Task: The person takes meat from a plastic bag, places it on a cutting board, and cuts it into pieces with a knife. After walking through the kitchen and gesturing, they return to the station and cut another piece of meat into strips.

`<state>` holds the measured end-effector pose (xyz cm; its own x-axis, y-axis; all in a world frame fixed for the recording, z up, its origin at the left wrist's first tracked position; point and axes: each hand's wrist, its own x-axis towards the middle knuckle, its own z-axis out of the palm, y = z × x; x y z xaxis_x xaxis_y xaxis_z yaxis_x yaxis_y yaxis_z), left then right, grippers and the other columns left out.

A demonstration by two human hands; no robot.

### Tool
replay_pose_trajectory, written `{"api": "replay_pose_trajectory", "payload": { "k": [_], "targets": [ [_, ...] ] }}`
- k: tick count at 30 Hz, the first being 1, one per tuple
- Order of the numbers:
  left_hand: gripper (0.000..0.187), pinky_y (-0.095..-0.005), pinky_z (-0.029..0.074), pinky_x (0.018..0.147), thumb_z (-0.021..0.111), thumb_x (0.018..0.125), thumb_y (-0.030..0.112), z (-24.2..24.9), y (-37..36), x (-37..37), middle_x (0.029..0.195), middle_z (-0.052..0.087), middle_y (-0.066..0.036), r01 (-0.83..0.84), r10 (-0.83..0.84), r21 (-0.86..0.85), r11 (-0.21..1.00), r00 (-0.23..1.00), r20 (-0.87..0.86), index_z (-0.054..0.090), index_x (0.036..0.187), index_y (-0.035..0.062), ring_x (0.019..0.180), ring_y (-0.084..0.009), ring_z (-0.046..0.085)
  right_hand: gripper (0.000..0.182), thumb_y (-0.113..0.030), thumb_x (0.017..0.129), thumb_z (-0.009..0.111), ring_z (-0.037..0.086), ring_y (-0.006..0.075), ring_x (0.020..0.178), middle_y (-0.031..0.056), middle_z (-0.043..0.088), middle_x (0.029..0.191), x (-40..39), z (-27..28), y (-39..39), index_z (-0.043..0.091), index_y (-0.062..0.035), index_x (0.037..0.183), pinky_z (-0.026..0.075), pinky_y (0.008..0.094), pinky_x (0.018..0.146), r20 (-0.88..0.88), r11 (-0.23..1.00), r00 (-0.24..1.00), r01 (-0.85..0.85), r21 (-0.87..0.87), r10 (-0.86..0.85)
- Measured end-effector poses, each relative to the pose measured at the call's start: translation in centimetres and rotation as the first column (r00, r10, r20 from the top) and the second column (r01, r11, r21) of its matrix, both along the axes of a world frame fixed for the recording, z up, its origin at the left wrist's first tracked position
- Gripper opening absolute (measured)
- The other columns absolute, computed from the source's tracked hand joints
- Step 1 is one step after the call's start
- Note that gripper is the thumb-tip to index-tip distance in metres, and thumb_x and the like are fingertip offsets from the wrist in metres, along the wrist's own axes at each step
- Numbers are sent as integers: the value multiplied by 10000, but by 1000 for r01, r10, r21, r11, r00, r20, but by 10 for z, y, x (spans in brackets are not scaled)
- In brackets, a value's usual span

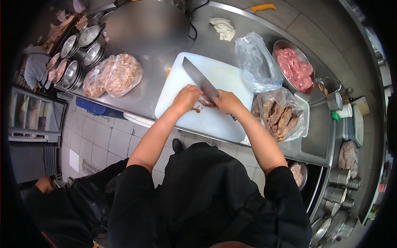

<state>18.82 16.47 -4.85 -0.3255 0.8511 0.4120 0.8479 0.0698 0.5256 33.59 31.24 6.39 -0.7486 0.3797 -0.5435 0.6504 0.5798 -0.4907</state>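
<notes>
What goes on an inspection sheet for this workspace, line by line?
Surface: white cutting board on a steel counter.
Job's things: large knife over the board, small meat pieces beside its blade.
Clutter: crumpled cloth, clear plastic bag, bagged meat right of the board.
Hands: right hand grips the knife; left hand at the meat pieces, hold unclear.
Cables: black cord beyond the board.
Surroundings: tiled floor; another person in black at left.

large knife: 1 | white cutting board: 1 | white cloth: 1
</notes>
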Motion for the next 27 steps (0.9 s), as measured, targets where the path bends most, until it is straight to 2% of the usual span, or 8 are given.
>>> {"api": "replay_pose_trajectory", "payload": {
  "k": [1, 3, 6, 10, 13, 19, 25, 27],
  "targets": [
    [72, -415, 496, 820, 682, 839, 44, 2, -3, 0, 917, 660, -99, -21, 19, 56, 998, 999, 42, 697, 909, 45, 918, -320, 598, 372, -302, 966, 534, 683, 423, 965, 254, 711, 1015, 3, -4, 0, 614, -28, 1205, 525, 514, 882, -7, 1000, 1000, -4, 2, 4],
    [53, -418, 489, 830, 684, 851, 65, 7, -10, 4, 911, 657, -96, -41, 31, 112, 993, 996, 87, 702, 898, 50, 926, -317, 599, 334, -317, 966, 553, 689, 412, 772, 232, 701, 813, 18, -13, 0, 618, -11, 1086, 528, 506, 769, -222, 965, 970, -35, 262, 95],
    [66, -423, 486, 830, 693, 851, 83, 11, -20, 21, 920, 666, -90, -124, 117, 79, 989, 989, 88, 706, 912, 59, 936, -307, 611, 323, -312, 973, 545, 684, 418, 856, 238, 707, 889, 35, -5, 1, 622, -19, 1087, 517, 516, 807, -143, 929, 970, -138, 343, 197],
    [80, -422, 496, 812, 709, 834, 71, 2, -19, 32, 905, 663, -104, -94, 94, 3, 996, 995, 23, 710, 911, 53, 907, -320, 615, 319, -307, 975, 543, 673, 425, 926, 236, 710, 959, 40, 3, -3, 625, -25, 1098, 508, 522, 842, -62, 919, 965, -220, 327, 253],
    [65, -423, 485, 813, 709, 830, 72, 1, -15, 34, 901, 657, -104, -107, 107, -1, 994, 994, 20, 703, 892, 54, 908, -324, 608, 338, -272, 958, 548, 689, 410, 949, 222, 721, 1017, 42, 5, -7, 633, -48, 1197, 529, 512, 871, 35, 891, 953, -294, 347, 301],
    [52, -426, 477, 812, 694, 841, 68, -1, -13, 30, 892, 647, -101, -96, 96, -21, 995, 995, 11, 695, 890, 52, 909, -328, 600, 355, -247, 950, 544, 691, 408, 954, 228, 720, 1019, 32, -24, -15, 629, -40, 1226, 535, 509, 865, 24, 901, 964, -255, 349, 264],
    [52, -426, 475, 817, 688, 842, 67, -2, -11, 30, 892, 646, -102, -72, 72, -26, 997, 997, 12, 688, 892, 53, 909, -326, 598, 390, -232, 927, 536, 691, 407, 961, 245, 712, 1038, 11, -30, 2, 614, -11, 1238, 538, 506, 868, -93, 889, 935, -291, 354, 343],
    [51, -427, 475, 819, 688, 842, 67, -1, -10, 31, 892, 646, -102, -78, 79, -26, 997, 997, 20, 686, 891, 52, 910, -325, 598, 418, -230, 916, 530, 686, 420, 957, 260, 707, 1045, 6, -3, -3, 596, 0, 1259, 536, 511, 877, 61, 958, 971, -237, 162, 230]
  ]
}}
